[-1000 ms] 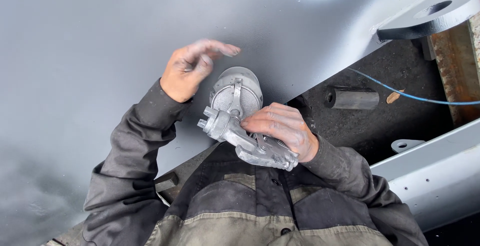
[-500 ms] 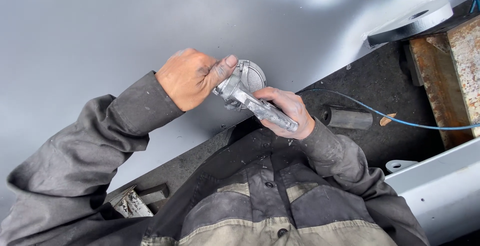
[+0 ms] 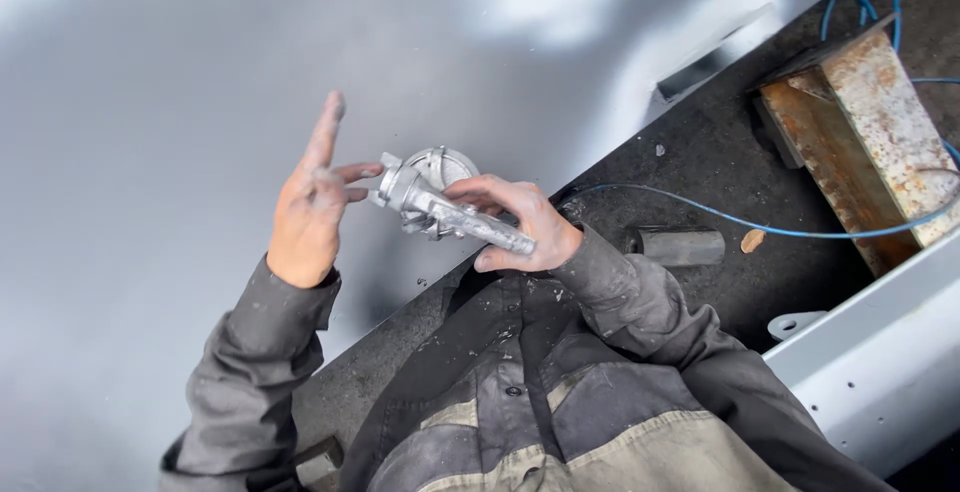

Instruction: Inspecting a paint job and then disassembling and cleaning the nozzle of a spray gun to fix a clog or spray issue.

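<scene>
Nearest to the camera, the person's grey work jacket (image 3: 520, 422) is filling the bottom of the view, and both sleeves are reaching up from it.

The right hand (image 3: 520, 227) is closing around the handle of a silver spray gun (image 3: 440, 207), paint-covered, with its round cup pointing away from the body. The grip is looking firm, fingers wrapped over the top. The left hand (image 3: 310, 202) is staying open and wide, the index finger pointing up, while the lower fingertips (image 3: 362, 174) are touching or almost touching the nozzle end of the gun. So the gun is lying between the two hands, held by the right one and only met at its tip by the left.

I am judging that the person is checking or adjusting the nozzle, not spraying. The next move is probably calling for a careful pinch or turn with the left fingers while the right keeps the tool steady.

Farther, a large grey painted panel (image 3: 200, 72) is spreading behind the hands. To the right, a blue hose (image 3: 800, 230) is crossing the dark floor near a rusty metal block (image 3: 870, 122).
</scene>
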